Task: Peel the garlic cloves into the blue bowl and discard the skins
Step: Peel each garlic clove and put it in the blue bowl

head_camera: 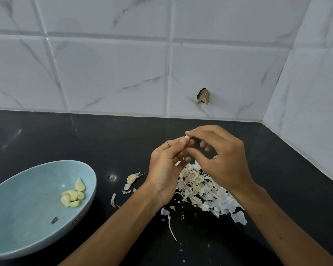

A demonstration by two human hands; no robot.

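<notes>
Garlic clove [187,138] stays off the counter [104,141]: we pinch it with left hand [167,166] and right hand [223,160] over the skin pile [200,187] toward the right edge, so peelings miss the blue bowl [27,198].

No legible writing anywhere in view.
The only printed thing is a small white sticker [78,217] with red marks on the outer wall of the blue bowl [91,181], just under its near right rim; its characters are too small and blurred to make out as letters or numbers.
</notes>
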